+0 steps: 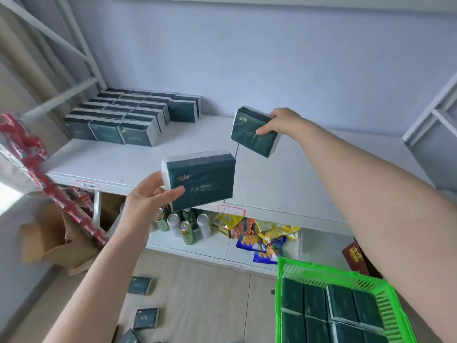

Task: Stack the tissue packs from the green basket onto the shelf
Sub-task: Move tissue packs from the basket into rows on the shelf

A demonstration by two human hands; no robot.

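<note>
My left hand (148, 194) grips a dark green tissue pack (205, 179) by its left end, held in the air in front of the white shelf (103, 164). My right hand (279, 122) pinches a second dark green tissue pack (252, 137) by its upper right corner, higher up and above the shelf surface. Several matching packs stand in rows as a stack (123, 117) at the shelf's back left. The green basket (385, 293) at the lower right holds several more packs.
Drink cans (183, 226) and snack bags (259, 238) fill the lower shelf. Three tissue packs (141, 285) lie on the wooden floor. A cardboard box (57, 238) and red packaging (49, 184) sit at the left. White shelf frames stand at both sides.
</note>
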